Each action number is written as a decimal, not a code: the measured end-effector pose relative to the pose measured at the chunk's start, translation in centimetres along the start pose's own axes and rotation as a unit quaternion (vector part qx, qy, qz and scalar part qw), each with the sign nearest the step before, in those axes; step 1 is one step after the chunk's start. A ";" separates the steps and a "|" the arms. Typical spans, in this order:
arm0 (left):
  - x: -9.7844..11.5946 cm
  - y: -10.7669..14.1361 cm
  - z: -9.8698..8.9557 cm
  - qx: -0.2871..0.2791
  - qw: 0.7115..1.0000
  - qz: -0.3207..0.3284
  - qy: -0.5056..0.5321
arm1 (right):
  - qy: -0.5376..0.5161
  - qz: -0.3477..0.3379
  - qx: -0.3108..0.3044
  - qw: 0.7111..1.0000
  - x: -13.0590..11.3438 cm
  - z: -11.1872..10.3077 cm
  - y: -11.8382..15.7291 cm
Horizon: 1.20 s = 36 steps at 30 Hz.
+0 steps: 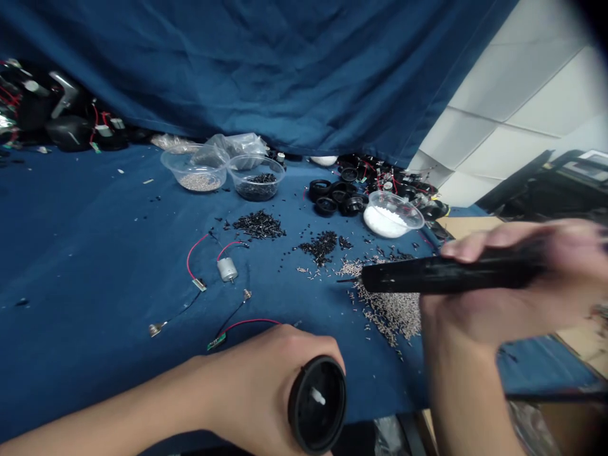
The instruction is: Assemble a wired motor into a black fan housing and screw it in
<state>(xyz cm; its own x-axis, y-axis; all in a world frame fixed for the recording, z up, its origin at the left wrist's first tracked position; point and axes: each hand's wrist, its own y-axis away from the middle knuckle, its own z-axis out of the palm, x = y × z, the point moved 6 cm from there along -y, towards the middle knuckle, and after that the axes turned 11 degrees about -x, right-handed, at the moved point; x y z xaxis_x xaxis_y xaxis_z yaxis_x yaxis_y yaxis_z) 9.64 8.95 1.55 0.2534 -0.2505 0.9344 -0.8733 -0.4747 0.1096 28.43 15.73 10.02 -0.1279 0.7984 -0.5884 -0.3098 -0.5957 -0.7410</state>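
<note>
My left hand (256, 386) is wrapped round a black round housing (327, 415), its open end facing me. A small white shaft (317, 396) sticks up at the housing's middle. In my right hand (498, 316) is a black electric screwdriver (422, 275), lying level with its thin bit pointing left. The bit is over the edge of a heap of small silver screws (394, 313). Past my left hand lie a small silver motor (227, 269) with a red wire and a little green circuit board (216, 342) with wires.
Clear bowls hold screws (199, 182), black parts (261, 179) and white pieces (386, 221). Loose black pieces (259, 225) and black screws (320, 246) lie in piles on the blue cloth (95, 253). Black round parts (339, 196) and wired assemblies (71, 120) sit behind.
</note>
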 end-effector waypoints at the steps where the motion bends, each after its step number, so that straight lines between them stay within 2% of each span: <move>1: -0.1 0.0 -0.1 0.000 1.000 -0.006 -0.004 | 0.006 -0.020 0.024 1.000 0.4 0.0 0.1; 3: -0.4 -0.1 -0.3 0.000 1.000 -0.019 -0.006 | 0.015 -0.034 0.057 0.998 1.5 0.2 0.3; 6: -0.5 -0.3 -0.6 0.007 1.000 -0.017 -0.004 | 0.021 -0.036 0.061 0.997 3.0 1.0 0.2; 13: -0.7 -0.7 -0.8 0.009 1.000 -0.024 0.012 | 0.039 -0.055 0.017 0.998 5.2 2.5 -1.2; 18: -0.8 -0.3 -1.3 -0.008 0.999 -0.047 0.010 | 0.040 -0.035 -0.009 0.999 6.6 2.8 -1.6; 27: -1.9 -0.6 -1.7 -0.025 0.998 -0.058 0.016 | 0.059 -0.019 -0.017 0.998 6.9 2.0 -1.3; 36: -1.0 -0.3 -1.7 -0.011 0.997 -0.078 -0.001 | 0.047 -0.017 0.012 0.999 6.5 1.8 -1.5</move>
<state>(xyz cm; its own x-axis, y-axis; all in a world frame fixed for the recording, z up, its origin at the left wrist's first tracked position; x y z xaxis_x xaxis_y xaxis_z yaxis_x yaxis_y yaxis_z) 8.95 10.74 1.13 0.3869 -0.1773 0.9049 -0.8327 -0.4887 0.2603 26.33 22.00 7.92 -0.0293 0.8056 -0.5918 -0.3342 -0.5659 -0.7537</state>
